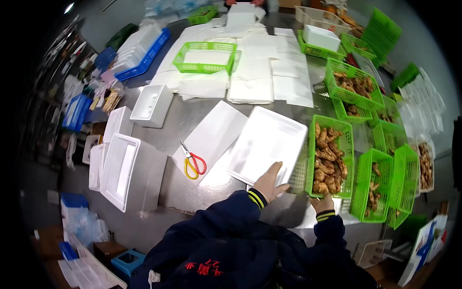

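A shallow white foam box [267, 139] lies tilted across the metal table in front of me. My left hand [270, 184], in a pale glove, rests over its near right corner with fingers stretched and thumb apart. To the right stands a green plastic basket [350, 159] of brown, knobbly mushrooms [329, 161]. My right hand [321, 203] grips this basket's near end, its fingers partly hidden by the rim. Left of the foam box, scissors [192, 165] with one red and one yellow handle lie partly on a white paper sheet [214, 126].
Deep white foam boxes [156, 180] stand at the left. Paper sheets [250, 86] cover the far table, with a green basket [206, 69] on them. More green baskets [355, 195], several holding mushrooms, crowd the right side. Another person's hands [244, 2] hold paper at the far edge.
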Tool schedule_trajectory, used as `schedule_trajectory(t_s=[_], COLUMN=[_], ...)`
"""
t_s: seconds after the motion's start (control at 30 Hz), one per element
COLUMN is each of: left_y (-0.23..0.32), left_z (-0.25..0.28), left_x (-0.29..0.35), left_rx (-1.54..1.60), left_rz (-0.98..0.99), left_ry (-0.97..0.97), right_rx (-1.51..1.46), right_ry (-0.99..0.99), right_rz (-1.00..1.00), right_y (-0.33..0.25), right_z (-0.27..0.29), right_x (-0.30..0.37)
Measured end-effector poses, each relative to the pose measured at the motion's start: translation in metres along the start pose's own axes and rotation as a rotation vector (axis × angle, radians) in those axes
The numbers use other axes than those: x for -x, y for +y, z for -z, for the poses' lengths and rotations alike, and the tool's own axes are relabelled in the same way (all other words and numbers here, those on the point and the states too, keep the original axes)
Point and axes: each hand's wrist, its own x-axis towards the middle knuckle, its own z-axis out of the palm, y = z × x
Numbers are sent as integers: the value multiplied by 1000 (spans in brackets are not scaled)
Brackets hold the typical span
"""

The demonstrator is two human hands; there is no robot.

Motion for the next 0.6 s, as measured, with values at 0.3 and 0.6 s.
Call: schedule_trajectory(t_s=[0.3, 0.6], left_y=[-48, -84], left_z=[81, 149], left_x=[143, 421], left_rx=[11, 25], left_rz=[430, 807], left_ry=[501, 1033], right_rx=[842, 1548], right_ry=[-790, -1040], right_rz=[-787, -333], right_y=[17, 161], right_z=[-126, -311], right_x=[67, 135])
